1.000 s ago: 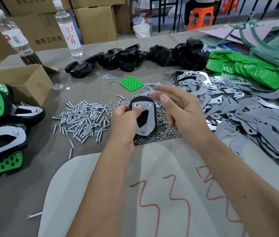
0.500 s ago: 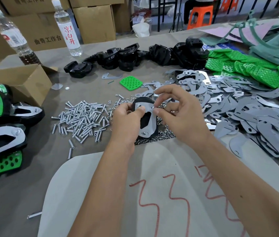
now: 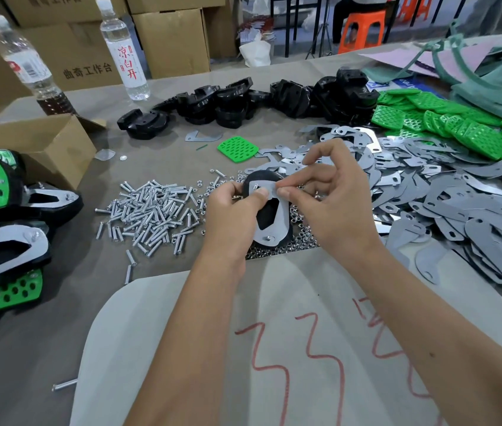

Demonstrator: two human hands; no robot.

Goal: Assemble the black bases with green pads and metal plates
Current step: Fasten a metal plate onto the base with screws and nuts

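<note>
There is one view only, from a camera worn on the person's head, so nothing is shared with a second view. It looks forward and steeply down across a grey-covered table (image 3: 163,302), with both forearms rising from the bottom edge to the left hand (image 3: 231,213) and right hand (image 3: 332,207) near the frame's centre, close to the lens. The wide angle bends straight lines toward the edges. The near table edge lies below the frame; the far edge runs across the upper third, with cardboard boxes (image 3: 169,38) at upper left and an orange stool (image 3: 363,29) at upper right beyond it.
</note>
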